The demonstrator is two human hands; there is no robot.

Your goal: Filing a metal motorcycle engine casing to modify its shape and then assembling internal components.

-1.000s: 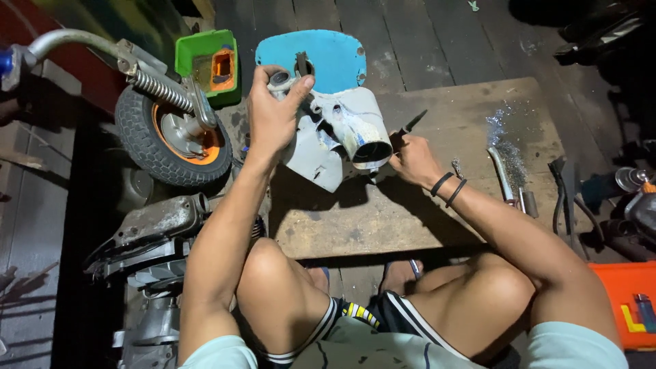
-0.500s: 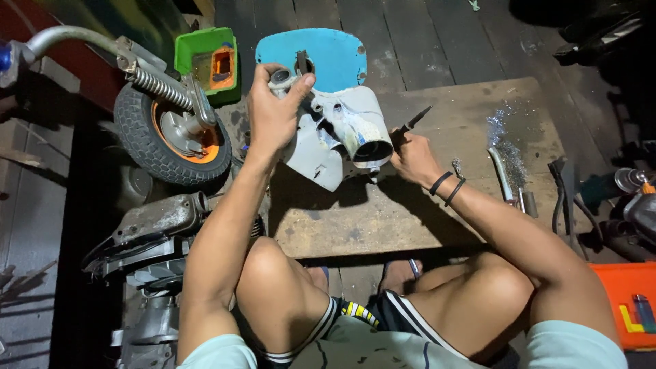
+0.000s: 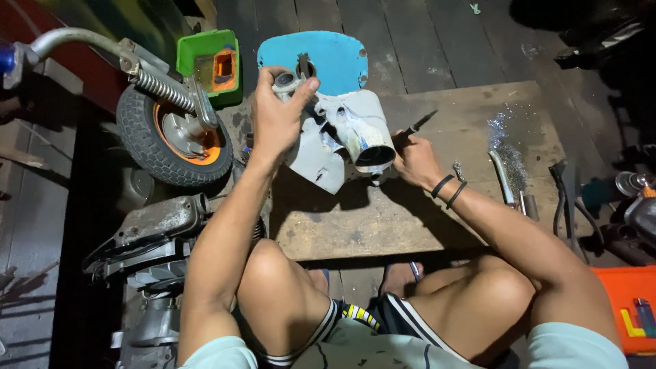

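Observation:
My left hand (image 3: 279, 116) grips the top of a grey-white scooter body part (image 3: 342, 137) with a blue panel (image 3: 324, 58) at its far end, standing on a wooden board (image 3: 424, 212). My right hand (image 3: 413, 158) holds a thin dark tool (image 3: 418, 124), its tip pointing up and to the right, just right of the part's round opening (image 3: 372, 156). Two dark bands circle my right wrist.
A small wheel (image 3: 171, 140) with an orange hub, a spring and a curved metal tube lies at left, above an engine block (image 3: 154, 236). A green box (image 3: 208, 65) sits behind it. Metal tools (image 3: 509, 181) lie at right, an orange tray (image 3: 632, 307) at lower right.

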